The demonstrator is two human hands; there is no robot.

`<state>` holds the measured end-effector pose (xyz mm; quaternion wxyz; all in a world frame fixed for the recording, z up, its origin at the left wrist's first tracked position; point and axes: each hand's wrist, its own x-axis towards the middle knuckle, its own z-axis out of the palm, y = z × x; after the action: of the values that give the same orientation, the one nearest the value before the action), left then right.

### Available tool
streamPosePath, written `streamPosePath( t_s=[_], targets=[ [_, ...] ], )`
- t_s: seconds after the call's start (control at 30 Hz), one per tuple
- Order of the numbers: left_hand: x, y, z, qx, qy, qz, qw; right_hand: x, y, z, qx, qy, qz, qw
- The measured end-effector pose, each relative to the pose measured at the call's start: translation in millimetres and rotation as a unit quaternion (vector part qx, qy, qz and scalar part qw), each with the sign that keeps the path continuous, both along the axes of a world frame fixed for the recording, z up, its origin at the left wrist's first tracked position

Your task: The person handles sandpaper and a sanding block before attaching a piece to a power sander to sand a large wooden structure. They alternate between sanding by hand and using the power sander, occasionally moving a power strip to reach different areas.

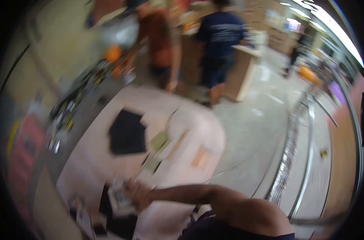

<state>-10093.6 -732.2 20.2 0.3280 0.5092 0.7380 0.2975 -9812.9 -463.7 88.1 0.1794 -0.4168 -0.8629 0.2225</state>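
My right hand [137, 195] reaches over a pale, pinkish work table at the lower middle. Its fingers look curled at a small whitish, partly see-through object [122, 197], too blurred to name. Under and beside it lie black flat pieces [122, 227] near the table's lower edge. A larger black sheet-like piece [128, 132] lies farther up the table. Olive-green pieces [159, 141] and an orange-tan patch [201, 157] are to its right. I cannot find my left hand in the view.
The pale table [88, 160] fills the middle. Two people [220, 36] stand beyond it near brown cartons [280, 40]. Cluttered tools [66, 114] line the left side. A silvery flexible duct [288, 160] and metal rail run along the right floor.
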Motion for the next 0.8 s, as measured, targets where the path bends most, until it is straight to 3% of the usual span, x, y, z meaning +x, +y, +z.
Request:
streamPosePath(
  t_s=[0.03,0.07,0.13,0.17,0.37,0.47,0.53,0.57,0.7,0.8],
  targets=[
    [-7.8,-1.5,-1.4,0.143,0.232,-0.166,0.948,2.2,12.7,5.1,-0.059,-0.008,0.034,0.998],
    [25.7,4.8,28.3,-0.021,-0.075,0.106,0.991,4.5,18.2,17.9,-0.067,-0.002,0.033,0.997],
    [31.3,3.0,37.5,0.106,0.058,0.052,0.991,-12.8,28.0,-4.5,-0.058,0.001,0.022,0.998],
    [36.3,0.7,49.4,0.079,0.056,0.099,0.99,-17.0,35.6,4.3,-0.104,-0.067,0.047,0.991],
    [49.5,-52.3,72.0,-0.025,0.08,0.244,0.966,-72.5,58.0,-76.8,-0.136,-0.133,0.111,0.975],
    [56.4,-80.3,64.6,-0.011,0.102,0.308,0.946,-96.4,69.7,-109.3,-0.138,-0.179,0.114,0.967],
    [69.7,-75.9,87.3,0.036,0.128,0.323,0.937,-113.5,77.4,-145.4,-0.125,-0.205,0.076,0.968],
    [79.8,-56.7,106.9,0.041,0.056,0.422,0.904,-120.1,86.1,-156.4,-0.126,-0.214,0.055,0.967],
    [60.5,-115.4,116.4,0.09,0.005,0.366,0.926,-128.9,110.5,-188.8,-0.135,-0.199,-0.03,0.97],
    [50.1,-100.6,117.2,0.145,0.013,0.459,0.876,-132.9,114.1,-172.7,-0.182,-0.167,-0.051,0.968]
  ],
)
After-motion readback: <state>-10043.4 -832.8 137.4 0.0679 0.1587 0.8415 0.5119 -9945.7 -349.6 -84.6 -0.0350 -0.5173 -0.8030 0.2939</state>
